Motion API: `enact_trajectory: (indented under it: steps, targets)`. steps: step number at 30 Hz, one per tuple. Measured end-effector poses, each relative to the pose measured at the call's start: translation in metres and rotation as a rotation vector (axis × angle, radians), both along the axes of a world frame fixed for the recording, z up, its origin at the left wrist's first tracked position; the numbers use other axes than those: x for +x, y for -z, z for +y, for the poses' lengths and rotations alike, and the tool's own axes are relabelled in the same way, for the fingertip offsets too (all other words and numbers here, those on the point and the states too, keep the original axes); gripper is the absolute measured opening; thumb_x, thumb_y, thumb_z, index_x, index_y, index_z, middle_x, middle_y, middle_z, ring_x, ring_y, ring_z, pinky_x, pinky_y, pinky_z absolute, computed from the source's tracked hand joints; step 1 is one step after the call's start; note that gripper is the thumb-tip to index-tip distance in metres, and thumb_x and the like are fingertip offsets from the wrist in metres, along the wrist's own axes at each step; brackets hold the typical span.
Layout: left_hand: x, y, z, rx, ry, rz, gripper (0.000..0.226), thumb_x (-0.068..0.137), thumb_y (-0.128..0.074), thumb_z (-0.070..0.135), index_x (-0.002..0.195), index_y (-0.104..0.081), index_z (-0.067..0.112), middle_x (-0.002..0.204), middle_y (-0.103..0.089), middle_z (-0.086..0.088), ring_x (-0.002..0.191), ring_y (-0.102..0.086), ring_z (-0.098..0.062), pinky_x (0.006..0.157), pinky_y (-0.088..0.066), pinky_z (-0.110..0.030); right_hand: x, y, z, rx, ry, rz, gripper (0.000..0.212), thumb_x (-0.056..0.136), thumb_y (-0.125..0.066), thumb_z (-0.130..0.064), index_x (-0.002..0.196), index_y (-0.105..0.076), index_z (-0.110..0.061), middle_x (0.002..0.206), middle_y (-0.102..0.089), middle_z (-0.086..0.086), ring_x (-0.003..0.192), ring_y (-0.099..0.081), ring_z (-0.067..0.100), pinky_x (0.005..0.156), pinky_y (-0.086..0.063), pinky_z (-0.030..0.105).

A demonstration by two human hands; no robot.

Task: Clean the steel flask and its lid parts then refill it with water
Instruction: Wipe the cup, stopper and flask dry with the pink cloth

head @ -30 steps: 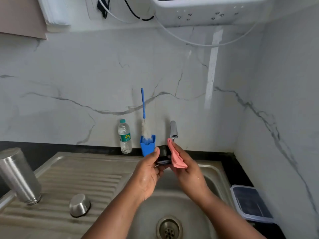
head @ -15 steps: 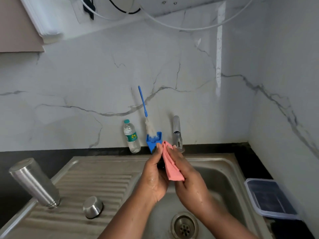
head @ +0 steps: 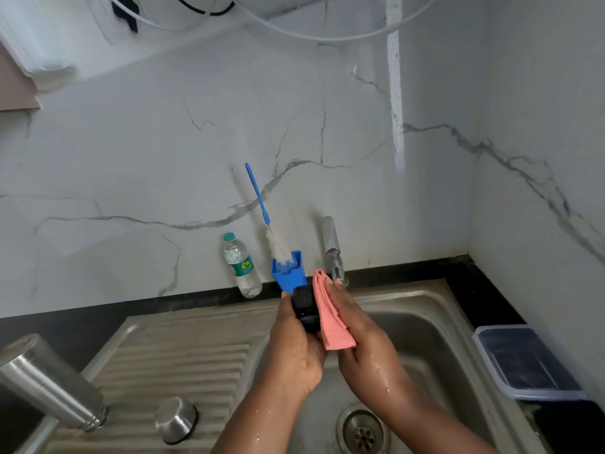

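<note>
Over the steel sink basin (head: 435, 326), the left hand (head: 294, 348) grips a black round plastic lid part (head: 305, 308), while the right hand (head: 360, 335) presses a folded pink cloth (head: 330, 319) against it. The steel flask (head: 49, 381) stands upside down, with 1 small steel cap (head: 176, 419) beside it, at the ribbed drainboard's (head: 183, 358) left edge.

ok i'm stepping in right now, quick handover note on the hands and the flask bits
Left hand grips the black lid part over the sink.
Right hand holds the pink cloth against that part.
Steel flask stands mouth-down on the drainboard, with the steel cap upside down beside it.
Done: cannot tell whether the flask and cap are washed.
Left: finish the black part, reassemble, refill with water.
</note>
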State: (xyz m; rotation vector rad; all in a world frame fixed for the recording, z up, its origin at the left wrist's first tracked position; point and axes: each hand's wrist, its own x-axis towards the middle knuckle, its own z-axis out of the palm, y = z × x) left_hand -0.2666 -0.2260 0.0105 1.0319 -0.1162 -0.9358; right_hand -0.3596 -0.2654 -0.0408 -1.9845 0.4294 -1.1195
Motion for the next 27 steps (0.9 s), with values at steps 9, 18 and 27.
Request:
enact_trajectory:
  steps: [9,18,27]
  targets:
    - [-0.002,-0.003,0.004,-0.146,0.060,-0.139,0.059,0.091,-0.040,0.060,0.084,-0.081,0.018,0.091,-0.077,-0.010,0.088,-0.074,-0.020,0.074,-0.058,-0.032,0.003,-0.007,0.004,-0.098,0.019,-0.035,0.086,0.081,-0.044,0.011,0.151,-0.025,-0.036,0.156,-0.028,-0.014,0.144,-0.024,0.006,0.115,-0.023,0.018]
    - [-0.001,0.000,-0.004,-0.044,0.081,-0.045,0.048,0.090,-0.049,0.055,0.100,-0.070,0.013,0.091,-0.069,-0.012,0.077,-0.062,-0.023,0.065,-0.050,-0.029,-0.004,-0.020,-0.003,0.193,-0.069,-0.152,0.064,0.092,-0.047,0.002,0.145,-0.039,-0.033,0.147,-0.042,-0.021,0.138,-0.034,-0.001,0.114,-0.029,0.020]
    - [-0.009,-0.011,-0.002,-0.094,0.103,-0.114,0.047,0.082,-0.060,0.053,0.100,-0.074,0.012,0.097,-0.076,-0.011,0.088,-0.074,-0.021,0.081,-0.057,-0.038,-0.009,-0.012,-0.007,-0.114,-0.021,0.059,0.078,0.086,-0.038,-0.008,0.149,-0.014,-0.048,0.158,-0.023,-0.013,0.145,-0.018,0.003,0.115,-0.020,0.014]
